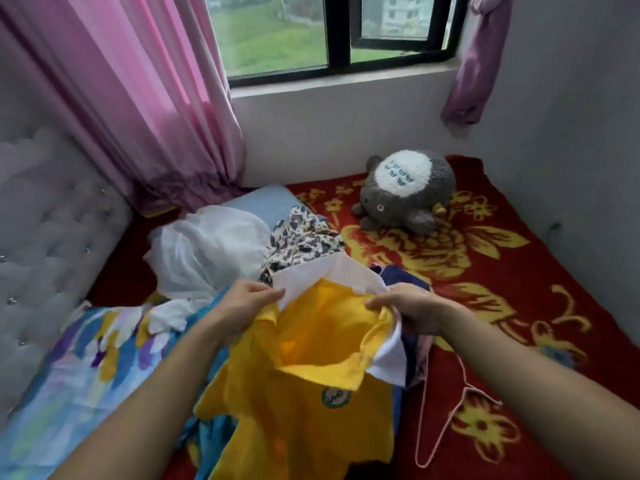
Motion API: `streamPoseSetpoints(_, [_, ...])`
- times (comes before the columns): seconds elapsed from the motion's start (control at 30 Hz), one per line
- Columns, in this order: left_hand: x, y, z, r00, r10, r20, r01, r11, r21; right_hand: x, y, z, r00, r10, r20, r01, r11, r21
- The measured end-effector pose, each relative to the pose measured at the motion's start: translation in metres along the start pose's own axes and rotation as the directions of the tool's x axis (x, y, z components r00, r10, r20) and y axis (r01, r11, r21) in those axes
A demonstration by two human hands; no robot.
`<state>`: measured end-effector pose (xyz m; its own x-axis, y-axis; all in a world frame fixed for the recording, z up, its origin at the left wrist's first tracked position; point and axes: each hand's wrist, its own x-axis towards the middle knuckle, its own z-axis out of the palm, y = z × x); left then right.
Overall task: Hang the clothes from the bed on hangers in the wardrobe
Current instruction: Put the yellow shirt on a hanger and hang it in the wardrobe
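Note:
A yellow shirt (311, 393) with a white collar and a round green badge hangs over the bed, held up by both hands at its neck opening. My left hand (247, 299) pinches the white collar on the left side. My right hand (408, 308) grips the collar edge on the right. A thin pink hanger (446, 410) lies on the red blanket to the right of the shirt. Behind the shirt lie a leopard-print garment (304, 237), a white sheer garment (207, 251) and a dark blue garment (405, 275). No wardrobe is in view.
A red blanket with yellow flowers (502, 271) covers the bed. A grey plush toy (405, 192) sits at the far side under the window. A blue patterned quilt (86, 358) lies at the left beside a grey tufted headboard (45, 237). A pink curtain (145, 98) hangs behind.

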<state>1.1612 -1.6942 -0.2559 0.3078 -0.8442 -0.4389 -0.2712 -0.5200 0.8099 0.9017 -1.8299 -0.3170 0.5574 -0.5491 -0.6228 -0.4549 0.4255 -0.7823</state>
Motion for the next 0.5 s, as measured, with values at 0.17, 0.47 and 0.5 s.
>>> streamPoseSetpoints(0.17, [0.070, -0.155, 0.082, 0.962, -0.052, -0.266, 0.123, 0.958, 0.258, 0.067, 0.124, 0.008, 0.921, -0.034, -0.388, -0.241, 0.734, -0.635])
streamPoseSetpoints(0.47, [0.152, -0.215, 0.131, 0.936, 0.112, -0.333, 0.082, 0.852, 0.517, 0.154, 0.193, 0.002, 0.761, 0.011, -0.649, -0.185, 0.962, -0.201])
streamPoseSetpoints(0.5, [0.160, -0.218, 0.136, 0.939, 0.167, -0.300, 0.038, 0.818, 0.574, 0.157, 0.207, 0.008, 0.780, 0.054, -0.623, -0.239, 0.947, -0.217])
